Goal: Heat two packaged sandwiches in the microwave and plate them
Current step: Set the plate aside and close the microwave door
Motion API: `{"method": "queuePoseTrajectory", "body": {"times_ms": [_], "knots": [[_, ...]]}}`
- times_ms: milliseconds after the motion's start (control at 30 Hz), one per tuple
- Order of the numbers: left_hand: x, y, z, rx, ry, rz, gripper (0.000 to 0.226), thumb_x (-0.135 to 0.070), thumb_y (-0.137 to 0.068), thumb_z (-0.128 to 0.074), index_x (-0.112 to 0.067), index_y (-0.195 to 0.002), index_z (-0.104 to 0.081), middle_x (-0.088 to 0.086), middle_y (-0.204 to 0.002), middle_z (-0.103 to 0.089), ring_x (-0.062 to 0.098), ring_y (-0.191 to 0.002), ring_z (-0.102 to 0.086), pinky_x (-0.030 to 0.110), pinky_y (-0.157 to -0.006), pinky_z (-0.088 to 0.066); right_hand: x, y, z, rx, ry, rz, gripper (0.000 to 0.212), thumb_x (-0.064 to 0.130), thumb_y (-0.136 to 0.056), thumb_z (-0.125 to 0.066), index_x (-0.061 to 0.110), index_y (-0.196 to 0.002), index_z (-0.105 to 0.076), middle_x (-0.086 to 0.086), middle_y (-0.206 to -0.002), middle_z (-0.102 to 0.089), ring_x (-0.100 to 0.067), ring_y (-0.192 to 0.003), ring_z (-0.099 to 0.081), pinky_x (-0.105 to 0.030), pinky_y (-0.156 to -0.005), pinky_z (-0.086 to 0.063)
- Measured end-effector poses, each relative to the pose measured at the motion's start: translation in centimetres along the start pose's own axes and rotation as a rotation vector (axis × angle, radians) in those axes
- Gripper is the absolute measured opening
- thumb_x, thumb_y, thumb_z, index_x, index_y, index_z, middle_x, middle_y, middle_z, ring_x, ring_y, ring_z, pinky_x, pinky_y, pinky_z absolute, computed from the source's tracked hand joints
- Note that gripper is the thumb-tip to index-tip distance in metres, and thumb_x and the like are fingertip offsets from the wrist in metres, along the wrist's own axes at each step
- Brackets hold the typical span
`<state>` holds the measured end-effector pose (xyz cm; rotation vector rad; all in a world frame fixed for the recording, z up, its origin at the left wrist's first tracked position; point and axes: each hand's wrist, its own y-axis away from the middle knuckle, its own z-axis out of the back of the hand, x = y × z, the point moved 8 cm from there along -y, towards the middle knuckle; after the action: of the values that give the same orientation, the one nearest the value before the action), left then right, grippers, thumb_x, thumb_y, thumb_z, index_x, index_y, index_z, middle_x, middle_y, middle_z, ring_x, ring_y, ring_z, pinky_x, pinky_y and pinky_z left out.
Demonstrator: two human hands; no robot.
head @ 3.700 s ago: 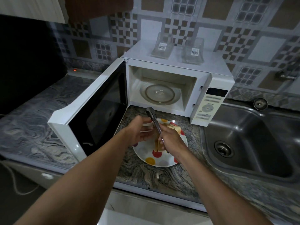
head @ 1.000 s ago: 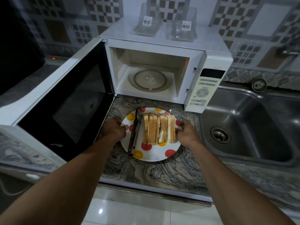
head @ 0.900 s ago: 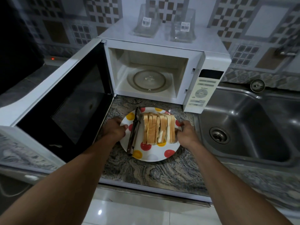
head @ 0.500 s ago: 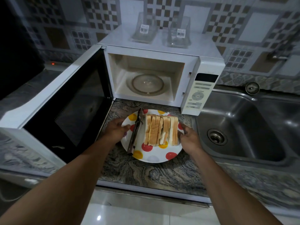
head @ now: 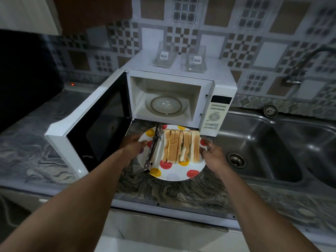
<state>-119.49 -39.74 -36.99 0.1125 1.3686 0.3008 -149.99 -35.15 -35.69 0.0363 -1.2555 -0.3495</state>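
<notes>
A white plate (head: 174, 174) with red and yellow dots is in front of the open microwave (head: 181, 84). On it stand the sandwiches (head: 181, 148), side by side on edge, with metal tongs (head: 152, 150) lying to their left. My left hand (head: 131, 145) grips the plate's left rim and my right hand (head: 212, 155) grips its right rim. Whether the plate touches the counter I cannot tell. The microwave cavity holds only its glass turntable (head: 166, 106). Two empty clear sandwich packages (head: 164, 55) (head: 196, 60) sit on top of the microwave.
The microwave door (head: 94, 122) swings out to the left, close to my left forearm. A steel sink (head: 272, 142) lies to the right, with a tap (head: 301, 66) above it. Marbled counter (head: 163, 190) runs along the front edge.
The tongs went from my hands onto the plate beside the sandwiches. Both hands then took the plate's rims. Over the last second the plate shifted slightly toward the microwave.
</notes>
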Motion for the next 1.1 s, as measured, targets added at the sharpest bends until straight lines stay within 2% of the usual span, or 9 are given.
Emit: {"method": "queuePoseTrajectory", "body": {"times_ms": [200,333,500,633,767,833,900,1000,1100], "knots": [[-2.2,3.3,1.1,0.037,0.027,-0.002,0.027,-0.006,-0.094,-0.061,-0.005,-0.121,-0.065,0.010,-0.091,-0.064,0.015,-0.066,-0.053,0.025,-0.059,-0.045,2.3,3.1,1.0,-0.001,-0.013,0.010,0.046,0.010,-0.098,-0.061,0.017,-0.142,-0.052,-0.003,-0.139,-0.059,-0.023,-0.119,-0.062,-0.043,-0.104,-0.049],[-3.1,5.8,2.1,0.032,0.036,0.005,0.033,-0.003,-0.093,-0.063,-0.004,-0.125,-0.064,0.010,-0.088,-0.064,0.014,-0.060,-0.052,0.025,-0.054,-0.045,3.6,5.8,1.9,-0.019,-0.010,0.012,0.047,0.008,-0.097,-0.063,0.014,-0.143,-0.052,-0.002,-0.137,-0.060,-0.020,-0.115,-0.063,-0.040,-0.104,-0.049],[-4.5,10.3,3.7,0.053,0.035,-0.019,0.033,-0.002,-0.091,-0.065,-0.005,-0.125,-0.065,0.006,-0.084,-0.065,0.011,-0.059,-0.050,0.023,-0.052,-0.044,5.4,11.4,2.8,-0.019,0.024,0.031,0.045,0.010,-0.097,-0.062,0.014,-0.141,-0.053,0.000,-0.124,-0.063,-0.013,-0.098,-0.063,-0.026,-0.085,-0.051],[-4.1,13.7,5.6,0.071,0.036,-0.016,0.028,-0.005,-0.090,-0.067,-0.010,-0.117,-0.069,0.005,-0.079,-0.066,0.013,-0.061,-0.051,0.028,-0.064,-0.048,5.9,15.7,2.9,-0.035,0.064,0.053,0.044,0.011,-0.098,-0.061,0.015,-0.141,-0.054,-0.001,-0.125,-0.063,-0.013,-0.095,-0.062,-0.028,-0.086,-0.050],[-3.0,17.8,8.8,0.063,0.042,0.007,0.021,-0.008,-0.089,-0.070,-0.014,-0.109,-0.073,0.011,-0.093,-0.070,0.019,-0.076,-0.058,0.034,-0.077,-0.054,6.0,20.7,1.7,-0.014,0.088,0.053,0.046,0.011,-0.098,-0.060,0.016,-0.143,-0.051,0.001,-0.125,-0.060,-0.005,-0.086,-0.060,-0.020,-0.064,-0.047],[-2.3,19.7,10.9,0.038,0.038,0.011,0.022,-0.008,-0.088,-0.071,-0.015,-0.108,-0.074,0.012,-0.097,-0.071,0.022,-0.081,-0.061,0.036,-0.081,-0.056,5.9,22.9,0.6,-0.002,0.086,0.058,0.048,0.012,-0.098,-0.061,0.016,-0.144,-0.050,-0.003,-0.134,-0.059,-0.011,-0.092,-0.063,-0.021,-0.066,-0.049],[-1.6,21.5,13.1,0.027,0.045,0.021,0.024,-0.008,-0.087,-0.071,-0.015,-0.110,-0.073,0.012,-0.101,-0.072,0.024,-0.086,-0.065,0.034,-0.073,-0.057,5.8,24.8,-0.8,0.010,0.087,0.066,0.048,0.014,-0.097,-0.063,0.017,-0.144,-0.051,-0.006,-0.132,-0.062,-0.016,-0.095,-0.064,-0.023,-0.067,-0.050],[-1.1,24.2,16.6,0.022,0.036,0.001,0.026,-0.005,-0.089,-0.068,-0.011,-0.114,-0.072,0.009,-0.091,-0.069,0.019,-0.076,-0.060,0.029,-0.064,-0.052,6.4,27.3,-3.3,0.031,0.060,0.085,0.042,0.015,-0.096,-0.065,0.020,-0.137,-0.057,-0.007,-0.113,-0.071,-0.012,-0.075,-0.066,-0.020,-0.052,-0.047],[-0.9,27.0,20.4,-0.044,0.013,-0.010,0.026,-0.001,-0.091,-0.064,-0.009,-0.115,-0.070,0.009,-0.082,-0.063,0.015,-0.063,-0.048,0.027,-0.059,-0.048,7.4,29.2,-6.3,0.073,0.026,0.126,0.045,0.015,-0.092,-0.071,0.017,-0.135,-0.060,-0.006,-0.109,-0.073,-0.016,-0.083,-0.071,-0.025,-0.065,-0.054]]}}
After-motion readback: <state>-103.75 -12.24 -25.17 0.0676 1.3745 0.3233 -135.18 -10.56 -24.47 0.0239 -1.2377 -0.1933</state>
